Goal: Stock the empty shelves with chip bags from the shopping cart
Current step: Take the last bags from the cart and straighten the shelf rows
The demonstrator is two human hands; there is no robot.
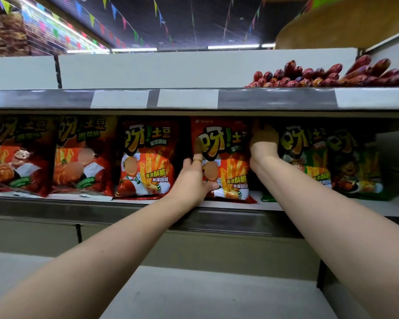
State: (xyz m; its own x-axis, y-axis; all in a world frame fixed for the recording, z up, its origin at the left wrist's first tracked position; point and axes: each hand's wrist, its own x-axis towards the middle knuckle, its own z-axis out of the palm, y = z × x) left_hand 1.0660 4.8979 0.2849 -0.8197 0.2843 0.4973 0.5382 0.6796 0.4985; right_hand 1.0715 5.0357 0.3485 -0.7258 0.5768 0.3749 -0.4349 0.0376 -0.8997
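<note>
A red chip bag [230, 157] stands upright on the middle shelf [134, 209], between another red bag [148, 157] and a green bag [306, 157]. My left hand [195, 178] grips the bag's left edge, thumb on its lower front, a ring on one finger. Reaching past the bag's right edge near its top, my right hand [264, 141] curls its fingers behind it. Two darker red bags [21, 155] stand further left. The shopping cart is out of view.
A second green bag [357, 162] stands at the right end of the row. The upper shelf [274, 97] carries a heap of red sausages [331, 74] at the right. A lower white shelf [193, 293] lies beneath my arms.
</note>
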